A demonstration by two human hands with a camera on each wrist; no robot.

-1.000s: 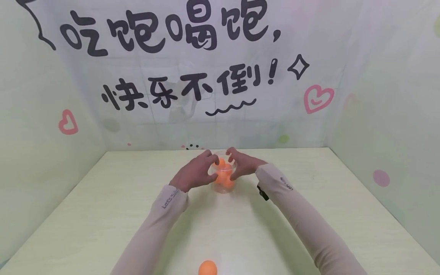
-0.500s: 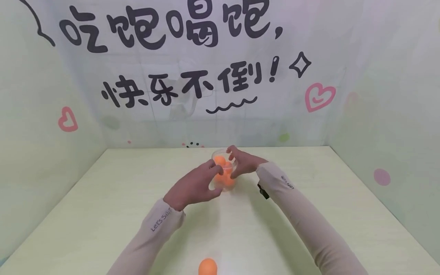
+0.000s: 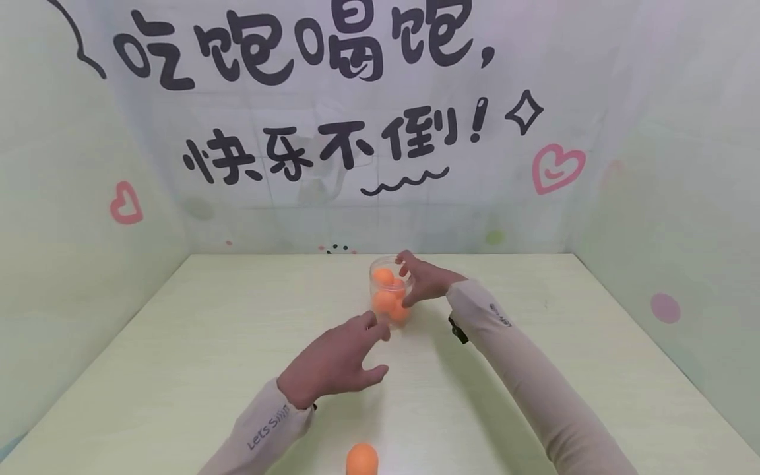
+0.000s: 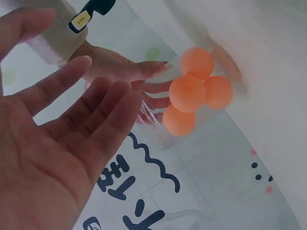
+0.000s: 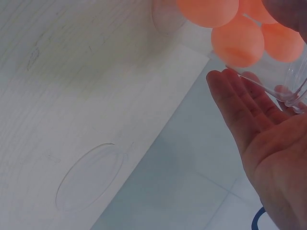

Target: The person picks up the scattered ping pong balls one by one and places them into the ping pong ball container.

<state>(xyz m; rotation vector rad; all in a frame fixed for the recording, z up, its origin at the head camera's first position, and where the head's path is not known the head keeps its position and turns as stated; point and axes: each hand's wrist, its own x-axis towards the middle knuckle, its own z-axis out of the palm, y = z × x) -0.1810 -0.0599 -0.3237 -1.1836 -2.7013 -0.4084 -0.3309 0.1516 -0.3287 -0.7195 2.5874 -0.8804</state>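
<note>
A clear plastic jar [image 3: 373, 272] stands upright near the back of the table, with several orange ping-pong balls [image 3: 384, 301] inside. My right hand [image 3: 430, 278] holds the jar from its right side, thumb at the near side and fingers round the far side. In the right wrist view the fingers [image 5: 242, 100] lie along the clear wall. My left hand [image 3: 341, 353] is off the jar, nearer to me, with fingers spread and nothing in them; the left wrist view shows its palm [image 4: 48, 143]. Another orange ping-pong ball [image 3: 362, 460] lies at the front of the table.
The pale table [image 3: 237, 316] meets a white printed cloth wall [image 3: 285, 227] just behind the jar. Cloth side walls [image 3: 671, 251] flank it. A faint clear oval outline [image 5: 91, 177] shows on the table in the right wrist view.
My left hand has come away from the jar and moved back toward me, its fingers opening. My right hand has stayed at the jar. The front ball lies where it was.
</note>
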